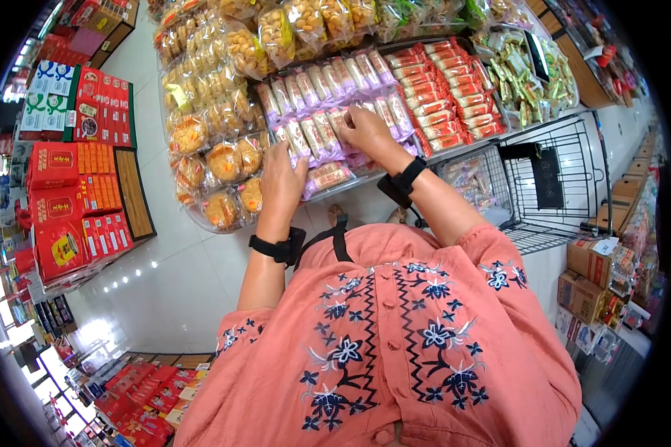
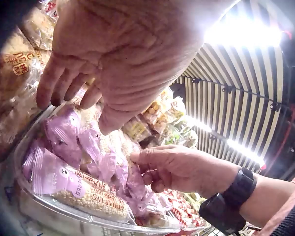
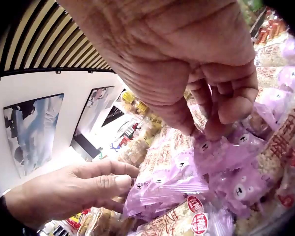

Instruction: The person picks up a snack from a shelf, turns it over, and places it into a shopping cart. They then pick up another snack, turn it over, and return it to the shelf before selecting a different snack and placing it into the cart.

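Observation:
Puffed-grain bars in clear wrappers with purple ends lie in rows in a clear-edged tray. My left hand is at the near left of these rows, its fingers straight beside the bars. In the right wrist view, that left hand has its thumb close to a purple wrapper end. The right hand is over the middle of the rows with its fingers curled. Its fingertips pinch at a purple-ended bar wrapper, partly hidden under the hand.
Bagged round pastries fill the left of the display. Red-wrapped bars and green-wrapped sweets lie to the right. A shopping cart holding purple-wrapped packs stands at the right. Red gift boxes are stacked across the aisle at left.

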{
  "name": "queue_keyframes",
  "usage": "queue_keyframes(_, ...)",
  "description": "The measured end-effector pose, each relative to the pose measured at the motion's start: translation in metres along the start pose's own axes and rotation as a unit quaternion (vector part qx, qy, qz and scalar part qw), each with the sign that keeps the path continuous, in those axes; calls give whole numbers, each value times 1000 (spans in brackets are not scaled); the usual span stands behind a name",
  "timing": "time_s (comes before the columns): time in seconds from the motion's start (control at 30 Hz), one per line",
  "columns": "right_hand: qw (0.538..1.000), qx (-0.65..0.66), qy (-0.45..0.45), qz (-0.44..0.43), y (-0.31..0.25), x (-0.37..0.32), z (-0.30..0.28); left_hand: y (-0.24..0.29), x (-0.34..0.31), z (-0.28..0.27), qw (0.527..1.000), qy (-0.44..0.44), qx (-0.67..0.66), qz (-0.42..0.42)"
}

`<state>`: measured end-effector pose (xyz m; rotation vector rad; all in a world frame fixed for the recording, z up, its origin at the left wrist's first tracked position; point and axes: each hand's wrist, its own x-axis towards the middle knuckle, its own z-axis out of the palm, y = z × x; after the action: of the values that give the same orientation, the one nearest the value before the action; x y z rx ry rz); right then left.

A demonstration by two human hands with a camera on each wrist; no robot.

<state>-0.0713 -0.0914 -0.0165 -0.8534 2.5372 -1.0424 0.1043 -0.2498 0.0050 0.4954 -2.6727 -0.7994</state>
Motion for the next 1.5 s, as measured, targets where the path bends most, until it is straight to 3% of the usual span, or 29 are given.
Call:
queue_keyframes(0.43, 1000, 1, -12, 22, 2, -1, 6, 3, 1, -1, 1000, -18, -6, -13)
queue_keyframes(0.63, 999, 16, 38, -4, 0, -6, 8, 3, 1, 0, 1000, -16, -5, -3)
queue_keyframes(0.73, 1000, 19, 1, 16, 3, -4, 6, 1, 1, 0, 1000, -20, -7, -5)
queue_keyframes(0.83, 998, 44, 50, -12, 3, -9, 8, 5, 0, -3, 1000, -18, -19, -11)
queue_keyframes(1.13, 995, -5, 31, -94, -3, -12, 5, 3, -4, -5, 1000, -16, -23, 7)
queue_keyframes(1.5, 997, 19, 1, -71, 2, -9, 9, 0, -2, -5, 999, -36, -16, -4)
